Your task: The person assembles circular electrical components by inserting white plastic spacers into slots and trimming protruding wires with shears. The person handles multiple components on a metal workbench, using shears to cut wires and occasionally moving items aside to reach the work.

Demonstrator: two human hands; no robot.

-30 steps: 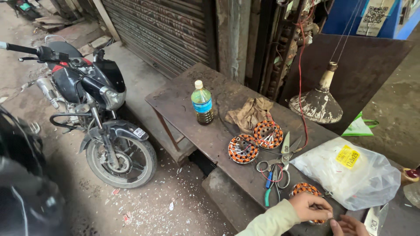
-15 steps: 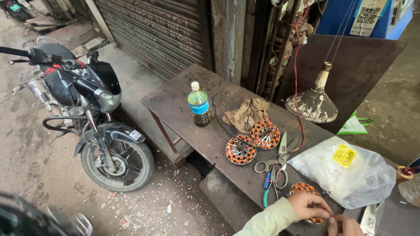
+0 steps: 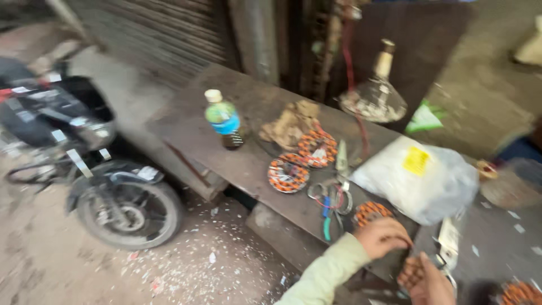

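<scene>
My left hand (image 3: 385,237), in a pale green sleeve, lies with curled fingers on the near edge of a round orange-wound coil (image 3: 370,211) at the front of a dark wooden bench (image 3: 192,141). My right hand (image 3: 424,279) is just below and to the right of it, with the fingertips of both hands close together. Blur hides what the right hand holds. Two more orange coils (image 3: 288,173) (image 3: 316,148) lie further back. Scissors and pliers (image 3: 330,200) lie between them and my left hand.
A plastic bottle (image 3: 224,120) stands mid-bench beside a crumpled brown rag (image 3: 289,124). A white plastic bag (image 3: 418,178) lies to the right and a glass lamp shade (image 3: 374,99) behind. A motorcycle (image 3: 84,164) is parked to the left on littered ground.
The view has swung to the right and blurred. Both hands stay at the near coil, close together as before.
</scene>
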